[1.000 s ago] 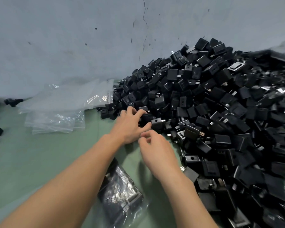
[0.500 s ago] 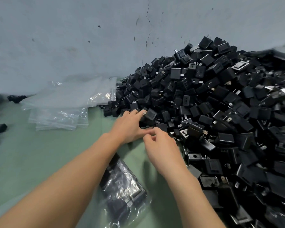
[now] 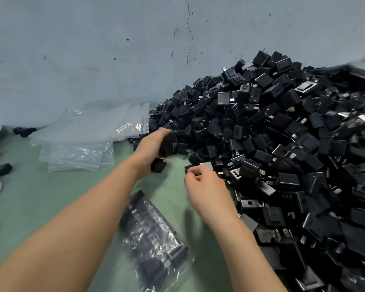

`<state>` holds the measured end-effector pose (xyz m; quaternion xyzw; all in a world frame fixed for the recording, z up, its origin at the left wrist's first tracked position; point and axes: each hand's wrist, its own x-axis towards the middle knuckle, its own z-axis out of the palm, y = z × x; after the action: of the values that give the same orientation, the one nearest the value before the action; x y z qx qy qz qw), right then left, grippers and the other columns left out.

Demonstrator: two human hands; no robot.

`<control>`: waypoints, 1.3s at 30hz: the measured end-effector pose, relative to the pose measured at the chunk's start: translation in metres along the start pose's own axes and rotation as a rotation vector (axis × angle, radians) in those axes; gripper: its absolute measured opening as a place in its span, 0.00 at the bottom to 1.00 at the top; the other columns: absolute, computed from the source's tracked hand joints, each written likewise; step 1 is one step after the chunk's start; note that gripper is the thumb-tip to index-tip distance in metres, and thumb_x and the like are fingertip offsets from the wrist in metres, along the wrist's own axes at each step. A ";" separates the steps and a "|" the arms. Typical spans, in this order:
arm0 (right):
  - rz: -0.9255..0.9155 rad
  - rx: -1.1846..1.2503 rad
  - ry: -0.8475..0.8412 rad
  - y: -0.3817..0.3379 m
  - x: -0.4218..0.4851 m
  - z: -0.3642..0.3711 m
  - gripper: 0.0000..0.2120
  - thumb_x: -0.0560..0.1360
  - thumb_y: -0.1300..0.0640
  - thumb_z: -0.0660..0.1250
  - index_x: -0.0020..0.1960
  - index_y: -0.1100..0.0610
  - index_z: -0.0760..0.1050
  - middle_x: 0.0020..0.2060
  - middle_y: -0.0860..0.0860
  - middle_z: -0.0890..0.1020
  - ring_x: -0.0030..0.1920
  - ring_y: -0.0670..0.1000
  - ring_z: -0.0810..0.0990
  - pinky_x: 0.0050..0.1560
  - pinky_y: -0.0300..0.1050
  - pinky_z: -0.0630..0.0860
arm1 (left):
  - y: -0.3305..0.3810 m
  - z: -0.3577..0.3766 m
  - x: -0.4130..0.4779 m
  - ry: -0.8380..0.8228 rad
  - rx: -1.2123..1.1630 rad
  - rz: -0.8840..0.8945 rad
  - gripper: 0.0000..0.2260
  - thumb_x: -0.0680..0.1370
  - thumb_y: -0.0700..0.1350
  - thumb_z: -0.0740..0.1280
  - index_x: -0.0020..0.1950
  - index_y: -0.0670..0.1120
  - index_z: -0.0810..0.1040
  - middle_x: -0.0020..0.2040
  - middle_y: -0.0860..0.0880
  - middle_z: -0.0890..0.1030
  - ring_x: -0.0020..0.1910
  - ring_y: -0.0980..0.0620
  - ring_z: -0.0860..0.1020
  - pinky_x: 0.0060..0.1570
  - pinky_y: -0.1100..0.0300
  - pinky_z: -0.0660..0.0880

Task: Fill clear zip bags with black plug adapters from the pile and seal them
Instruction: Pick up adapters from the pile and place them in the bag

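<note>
Both bare forearms are stretched forward, the left from the lower left corner, the right from the lower middle. The left hand (image 3: 151, 149) is blurred and held higher, its fingers curled round a clutch of black adapters (image 3: 167, 147). The right hand (image 3: 204, 186) is held knuckles up, fingers bent, with a partly hidden adapter (image 3: 207, 165) pinched at the tips.

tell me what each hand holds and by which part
Left hand grips a few black adapters round their bodies, blurred. Right hand seems to pinch one adapter at the edge of the pile; by which part cannot be told.
</note>
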<state>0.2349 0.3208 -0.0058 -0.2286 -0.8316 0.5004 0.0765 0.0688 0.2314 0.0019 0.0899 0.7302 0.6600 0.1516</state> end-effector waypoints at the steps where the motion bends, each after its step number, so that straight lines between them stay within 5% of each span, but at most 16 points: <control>1: 0.003 0.004 -0.002 0.000 0.000 0.002 0.12 0.80 0.50 0.56 0.61 0.46 0.74 0.52 0.47 0.81 0.53 0.53 0.78 0.52 0.49 0.75 | 0.007 -0.005 -0.002 -0.062 -0.264 -0.107 0.10 0.74 0.54 0.67 0.46 0.47 0.79 0.39 0.47 0.80 0.35 0.49 0.76 0.25 0.63 0.70; 5: 0.026 0.117 0.017 -0.004 0.001 0.009 0.11 0.80 0.50 0.57 0.60 0.47 0.73 0.50 0.47 0.81 0.51 0.54 0.79 0.50 0.49 0.75 | 0.020 -0.013 -0.017 -0.228 -0.785 -0.225 0.14 0.74 0.50 0.67 0.38 0.40 0.81 0.40 0.45 0.80 0.40 0.45 0.78 0.23 0.65 0.70; 9: 0.230 0.725 -0.074 -0.019 0.002 0.011 0.06 0.81 0.49 0.59 0.52 0.48 0.73 0.50 0.50 0.80 0.48 0.51 0.81 0.52 0.55 0.80 | 0.024 -0.004 -0.041 -0.351 -0.864 -0.200 0.12 0.74 0.50 0.67 0.41 0.42 0.82 0.42 0.47 0.79 0.42 0.47 0.77 0.25 0.67 0.70; 13: 0.354 1.222 -0.215 -0.022 -0.003 0.009 0.15 0.82 0.46 0.59 0.62 0.53 0.72 0.57 0.57 0.81 0.55 0.58 0.82 0.49 0.56 0.81 | 0.030 0.009 -0.070 -0.400 -0.868 -0.151 0.14 0.75 0.52 0.66 0.42 0.44 0.84 0.44 0.47 0.80 0.43 0.46 0.78 0.26 0.64 0.72; 17: 0.344 1.452 -0.291 -0.027 -0.009 0.005 0.21 0.81 0.42 0.58 0.63 0.55 0.76 0.59 0.58 0.82 0.56 0.59 0.81 0.55 0.60 0.79 | 0.030 0.026 -0.097 -0.240 -0.502 0.050 0.10 0.75 0.52 0.65 0.51 0.49 0.80 0.44 0.45 0.80 0.41 0.46 0.75 0.36 0.57 0.75; 21: 0.371 1.614 -0.318 -0.025 -0.012 0.002 0.21 0.77 0.41 0.58 0.42 0.52 0.83 0.42 0.51 0.85 0.44 0.52 0.85 0.42 0.46 0.81 | 0.020 0.042 -0.123 -0.247 0.206 0.447 0.10 0.75 0.47 0.64 0.54 0.53 0.79 0.50 0.53 0.82 0.51 0.52 0.80 0.55 0.60 0.75; 23: 0.401 1.693 -0.242 -0.019 -0.010 -0.004 0.19 0.77 0.41 0.59 0.42 0.53 0.80 0.39 0.52 0.84 0.38 0.53 0.85 0.39 0.46 0.82 | 0.019 0.047 -0.131 -0.258 0.280 0.523 0.08 0.77 0.51 0.62 0.53 0.54 0.79 0.53 0.55 0.81 0.57 0.55 0.78 0.56 0.62 0.73; 25: 0.437 1.765 -0.191 -0.013 -0.009 -0.011 0.19 0.76 0.42 0.62 0.45 0.58 0.78 0.43 0.56 0.82 0.43 0.58 0.82 0.41 0.55 0.83 | 0.022 0.046 -0.127 -0.145 0.129 0.570 0.10 0.79 0.51 0.60 0.50 0.49 0.80 0.51 0.54 0.82 0.52 0.60 0.78 0.49 0.70 0.72; 27: 0.482 1.825 -0.160 -0.008 -0.007 -0.017 0.19 0.76 0.44 0.66 0.47 0.61 0.76 0.42 0.58 0.80 0.45 0.61 0.78 0.42 0.58 0.83 | 0.024 0.040 -0.109 0.062 0.089 0.525 0.09 0.81 0.47 0.60 0.49 0.47 0.79 0.45 0.53 0.82 0.46 0.60 0.78 0.45 0.70 0.72; 29: 0.503 1.824 -0.108 -0.004 -0.005 -0.023 0.16 0.75 0.47 0.68 0.46 0.62 0.75 0.41 0.59 0.80 0.44 0.59 0.78 0.44 0.56 0.83 | 0.015 0.030 -0.083 0.159 0.320 0.375 0.06 0.81 0.44 0.60 0.52 0.49 0.77 0.43 0.53 0.79 0.45 0.53 0.77 0.44 0.63 0.71; 32: 0.482 1.801 -0.086 -0.003 -0.002 -0.029 0.12 0.74 0.52 0.70 0.48 0.60 0.75 0.45 0.57 0.79 0.47 0.56 0.78 0.42 0.49 0.83 | -0.018 0.016 -0.063 0.017 0.802 0.239 0.12 0.81 0.45 0.59 0.63 0.49 0.74 0.52 0.49 0.76 0.47 0.54 0.74 0.46 0.62 0.68; 36: 0.463 1.753 -0.128 -0.003 -0.002 -0.028 0.10 0.73 0.57 0.68 0.53 0.59 0.75 0.48 0.56 0.78 0.46 0.55 0.76 0.36 0.43 0.81 | -0.038 0.015 -0.054 -0.053 1.039 0.223 0.17 0.82 0.55 0.57 0.69 0.53 0.71 0.62 0.45 0.75 0.62 0.47 0.72 0.63 0.53 0.69; 39: 0.470 1.772 -0.155 -0.004 -0.004 -0.024 0.14 0.74 0.56 0.66 0.58 0.59 0.77 0.54 0.56 0.79 0.48 0.57 0.77 0.36 0.43 0.81 | -0.031 0.020 -0.052 -0.152 0.996 0.182 0.14 0.81 0.57 0.63 0.61 0.51 0.71 0.52 0.48 0.78 0.50 0.50 0.76 0.49 0.56 0.73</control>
<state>0.2455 0.3366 0.0097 -0.2154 -0.0792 0.9712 0.0641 0.1266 0.2293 -0.0246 0.2621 0.9323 0.2343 0.0849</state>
